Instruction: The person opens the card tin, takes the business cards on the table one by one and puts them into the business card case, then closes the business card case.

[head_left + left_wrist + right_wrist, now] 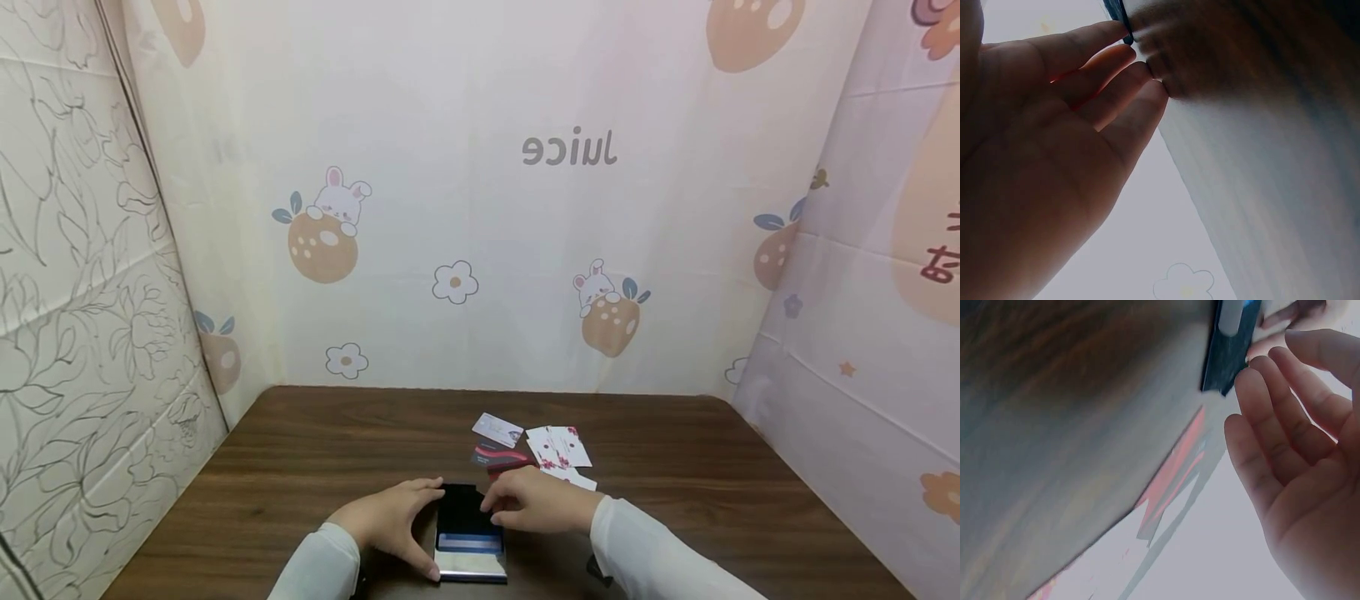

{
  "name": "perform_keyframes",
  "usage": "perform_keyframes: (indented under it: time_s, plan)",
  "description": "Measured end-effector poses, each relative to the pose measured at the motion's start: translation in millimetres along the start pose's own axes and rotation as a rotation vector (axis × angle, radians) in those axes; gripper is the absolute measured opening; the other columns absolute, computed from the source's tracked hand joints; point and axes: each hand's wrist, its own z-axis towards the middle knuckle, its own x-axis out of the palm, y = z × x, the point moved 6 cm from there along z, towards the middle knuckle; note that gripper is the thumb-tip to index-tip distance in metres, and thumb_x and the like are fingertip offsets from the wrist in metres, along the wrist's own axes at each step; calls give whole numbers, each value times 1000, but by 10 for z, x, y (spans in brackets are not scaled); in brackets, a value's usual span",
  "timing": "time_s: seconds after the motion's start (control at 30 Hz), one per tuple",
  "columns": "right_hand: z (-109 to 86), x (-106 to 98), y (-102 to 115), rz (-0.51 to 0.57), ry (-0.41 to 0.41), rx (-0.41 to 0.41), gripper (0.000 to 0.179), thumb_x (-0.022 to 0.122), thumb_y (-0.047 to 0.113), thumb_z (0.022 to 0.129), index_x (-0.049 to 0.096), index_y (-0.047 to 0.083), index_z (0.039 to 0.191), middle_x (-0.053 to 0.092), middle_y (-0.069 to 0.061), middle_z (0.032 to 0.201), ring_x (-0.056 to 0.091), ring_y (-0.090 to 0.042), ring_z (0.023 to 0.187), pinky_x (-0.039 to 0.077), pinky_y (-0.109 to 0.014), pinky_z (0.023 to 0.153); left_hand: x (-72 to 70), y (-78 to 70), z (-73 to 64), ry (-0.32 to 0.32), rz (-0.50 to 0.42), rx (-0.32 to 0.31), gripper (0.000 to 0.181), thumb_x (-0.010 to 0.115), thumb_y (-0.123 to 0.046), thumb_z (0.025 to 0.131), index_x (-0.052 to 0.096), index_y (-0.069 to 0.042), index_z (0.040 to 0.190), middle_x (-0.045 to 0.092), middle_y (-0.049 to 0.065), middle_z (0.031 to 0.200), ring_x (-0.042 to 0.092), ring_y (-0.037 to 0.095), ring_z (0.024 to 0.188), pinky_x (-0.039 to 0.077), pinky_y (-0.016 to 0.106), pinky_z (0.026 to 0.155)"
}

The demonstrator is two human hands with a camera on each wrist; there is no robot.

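A flat black-and-silver card case [470,566] lies in front of me, its black part extending away; a blue card [470,543] shows in it. My left hand [397,521] spans the case's left side, thumb at the near corner and fingertips at the far one. The left wrist view shows those fingers nearly straight, tips against a dark edge and the table. My right hand [543,500] hovers at the case's right edge with loosely bent fingers. In the right wrist view nothing sits between its fingers [1254,394], close beside the black end of the case [1225,369].
Beyond my right hand lie several loose cards: a pale one [498,429], a dark one with a red stripe [501,455], and white ones with red flowers [570,447]. The brown wooden table [337,433] ends at a printed cloth backdrop [465,208], with cloth on both sides.
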Motion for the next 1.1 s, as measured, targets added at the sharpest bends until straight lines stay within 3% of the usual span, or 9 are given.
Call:
perform_keyframes:
  time_s: [0.23,0.47,0.7,1.1]
  plan:
    - [-78,-118,-153,-57,-81,102,14,71,24,95,75,19,108,66,16,99,57,-2,87,53,-29,87,16,14,-3,2,7,-2,102,88,-55,69,47,-4,148,36,9,158,32,30,144,33,48,114]
    - [-120,-278,-400,-88,-204,161,12,73,19,93,75,13,103,64,16,87,55,-5,77,52,-26,73,4,21,5,3,-1,-9,102,88,-55,69,47,-5,148,36,8,159,32,29,144,33,49,114]
    - [-223,-424,-671,-164,-327,320,14,76,21,90,76,12,100,62,11,78,53,-9,71,51,-29,68,19,23,6,-1,2,-4,101,88,-55,69,48,-5,147,37,9,158,34,29,144,34,47,113]
    - [-340,-523,-1019,-181,-389,513,19,79,26,87,76,12,99,62,5,78,54,-12,69,52,-32,63,6,34,8,-3,-2,-18,99,89,-54,69,49,-7,147,38,7,157,34,28,143,35,48,113]
